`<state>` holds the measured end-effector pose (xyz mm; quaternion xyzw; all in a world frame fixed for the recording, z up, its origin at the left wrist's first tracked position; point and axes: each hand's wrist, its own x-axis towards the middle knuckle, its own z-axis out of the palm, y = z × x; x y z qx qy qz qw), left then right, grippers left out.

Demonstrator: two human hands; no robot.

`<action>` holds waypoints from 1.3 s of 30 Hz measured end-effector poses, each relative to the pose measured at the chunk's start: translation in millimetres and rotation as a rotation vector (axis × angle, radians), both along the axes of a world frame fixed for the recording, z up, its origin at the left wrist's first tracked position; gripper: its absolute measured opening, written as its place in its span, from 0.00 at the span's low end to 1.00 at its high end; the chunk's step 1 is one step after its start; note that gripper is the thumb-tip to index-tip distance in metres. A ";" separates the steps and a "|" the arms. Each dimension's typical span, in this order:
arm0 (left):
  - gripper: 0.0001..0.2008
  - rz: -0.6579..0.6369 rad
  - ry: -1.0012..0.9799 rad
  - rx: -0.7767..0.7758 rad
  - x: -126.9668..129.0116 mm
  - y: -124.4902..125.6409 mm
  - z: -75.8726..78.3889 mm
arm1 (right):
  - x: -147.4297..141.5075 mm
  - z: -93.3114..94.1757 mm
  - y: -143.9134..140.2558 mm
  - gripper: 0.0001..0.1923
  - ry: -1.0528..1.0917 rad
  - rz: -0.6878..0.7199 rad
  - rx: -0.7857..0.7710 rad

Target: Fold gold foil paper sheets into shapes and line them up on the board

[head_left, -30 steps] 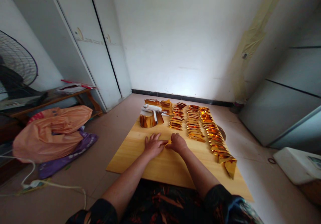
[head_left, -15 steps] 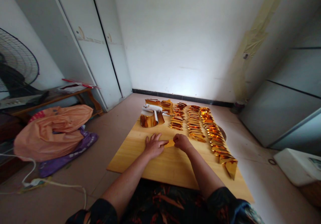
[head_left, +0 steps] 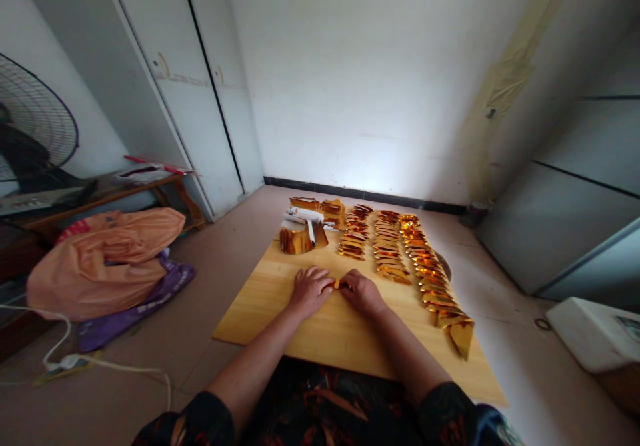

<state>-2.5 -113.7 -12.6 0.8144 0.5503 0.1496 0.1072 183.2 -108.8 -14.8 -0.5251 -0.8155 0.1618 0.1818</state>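
gold foil piece (head_left: 339,283) | now mostly hidden, both hands closed in | left hand (head_left: 310,291), right hand (head_left: 361,291) pinching it

Left hand (head_left: 310,291) and right hand (head_left: 361,292) press one gold paper (head_left: 339,283) — on the wooden board (head_left: 260,306).

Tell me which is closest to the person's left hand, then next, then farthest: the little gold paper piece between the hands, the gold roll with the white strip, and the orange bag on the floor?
1. Gold paper piece: touching the left hand, between both hands.
2. Gold roll: farther up the wooden board.
3. Orange bag: far left, on the floor.
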 end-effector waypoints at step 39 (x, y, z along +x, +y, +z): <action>0.11 0.182 -0.008 0.009 30.0 6.9 2.9 | -8.4 -4.5 -10.8 0.12 -0.340 -0.167 0.189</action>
